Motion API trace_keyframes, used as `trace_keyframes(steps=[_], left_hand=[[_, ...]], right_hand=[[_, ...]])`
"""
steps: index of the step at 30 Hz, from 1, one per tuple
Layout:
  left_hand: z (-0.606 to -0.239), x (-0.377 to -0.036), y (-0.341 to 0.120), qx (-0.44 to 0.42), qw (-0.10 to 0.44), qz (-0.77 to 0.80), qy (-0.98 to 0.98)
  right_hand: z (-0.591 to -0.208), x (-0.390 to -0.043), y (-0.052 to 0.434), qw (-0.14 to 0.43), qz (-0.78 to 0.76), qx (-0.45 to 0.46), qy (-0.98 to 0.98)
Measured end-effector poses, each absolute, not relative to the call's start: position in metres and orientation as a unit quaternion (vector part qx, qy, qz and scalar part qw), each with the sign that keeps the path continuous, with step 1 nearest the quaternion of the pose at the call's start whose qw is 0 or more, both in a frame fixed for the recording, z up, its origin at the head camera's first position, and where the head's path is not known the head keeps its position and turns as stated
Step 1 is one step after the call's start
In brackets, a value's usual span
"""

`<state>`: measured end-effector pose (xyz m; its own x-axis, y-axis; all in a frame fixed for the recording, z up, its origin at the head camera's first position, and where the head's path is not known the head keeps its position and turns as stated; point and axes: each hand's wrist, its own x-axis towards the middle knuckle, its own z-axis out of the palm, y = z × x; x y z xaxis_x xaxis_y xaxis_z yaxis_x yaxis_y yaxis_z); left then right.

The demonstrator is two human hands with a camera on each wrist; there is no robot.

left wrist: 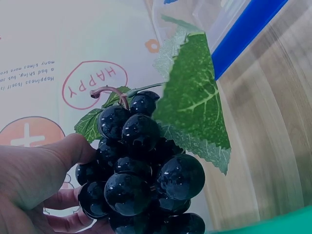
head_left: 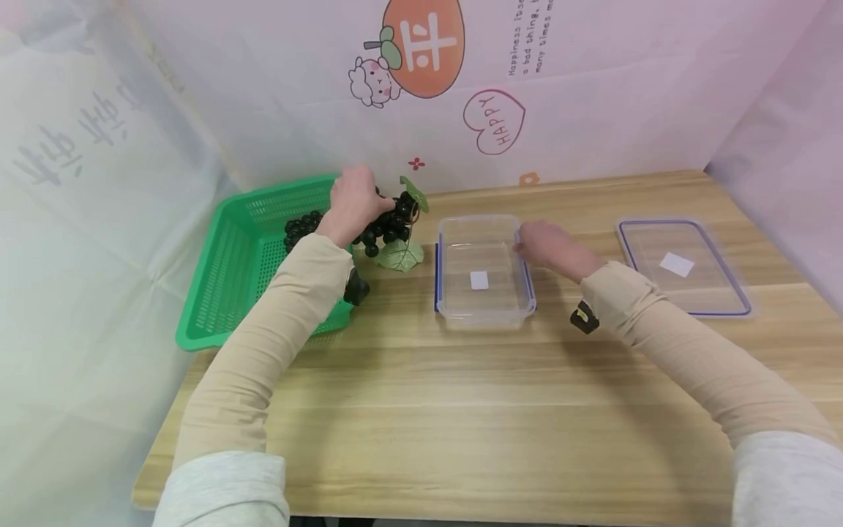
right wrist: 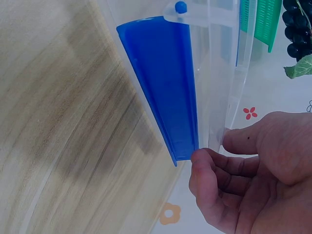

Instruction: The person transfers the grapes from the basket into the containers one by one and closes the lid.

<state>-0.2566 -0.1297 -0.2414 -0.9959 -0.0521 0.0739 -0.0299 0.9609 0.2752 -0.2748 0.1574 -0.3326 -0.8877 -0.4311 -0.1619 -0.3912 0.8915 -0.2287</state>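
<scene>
Gripping a bunch of dark grapes (head_left: 388,219) over the right rim of the green basket (head_left: 224,285), the left hand (head_left: 352,201) curls its fingers round the cluster — while the right hand (head_left: 549,245) touches the clear container (head_left: 484,304) at its blue side clip (right wrist: 165,83), fingers bent against it.

Your wooden table (head_left: 461,410) carries, at the frame's upper middle, from left to right: a green basket (head_left: 224,285), a clear container (head_left: 484,272), and a flat lid (head_left: 685,267).
</scene>
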Motion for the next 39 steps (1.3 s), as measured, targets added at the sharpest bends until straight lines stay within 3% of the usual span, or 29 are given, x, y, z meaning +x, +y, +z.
trace_keyframes(steps=[39], left_hand=[[-0.251,-0.26,-0.093,-0.003,0.021,-0.139,-0.99]], right_hand=[[-0.337,-0.275,0.157,0.096,-0.097,-0.202,0.97]])
